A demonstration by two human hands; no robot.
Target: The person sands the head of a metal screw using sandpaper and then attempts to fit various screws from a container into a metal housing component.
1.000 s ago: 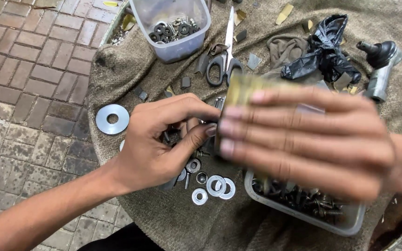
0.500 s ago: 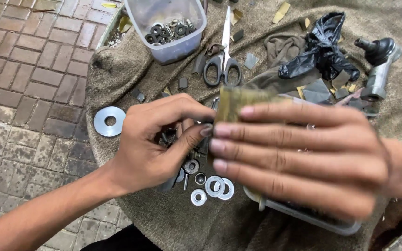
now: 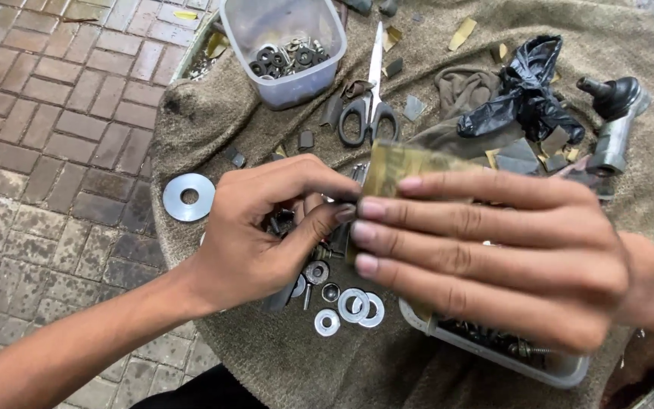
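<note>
My right hand [image 3: 493, 250] is held flat over the middle of the cloth-covered table [image 3: 281, 371], fingers pointing left, gripping a worn yellowish-brown flat piece [image 3: 403, 160] that shows above the fingers. My left hand [image 3: 266, 227] comes in from the lower left, with thumb and fingers pinched at that piece's left edge. What sits between the fingertips is hidden. Just below the hands lie several small steel washers [image 3: 350, 307] and nuts.
A large washer [image 3: 188, 197] lies at the cloth's left edge. A clear tub of washers [image 3: 285, 57] stands at the back, scissors [image 3: 372, 106] beside it. A black bag [image 3: 524, 98] and a metal joint part [image 3: 615, 121] lie right. A tub of bolts [image 3: 509, 352] sits under my right hand. Brick paving [image 3: 47, 144] lies left.
Both hands stayed together over the cloth, the right hand sinking slightly. The view shifted a little, showing more of the scissors and the back tub.
</note>
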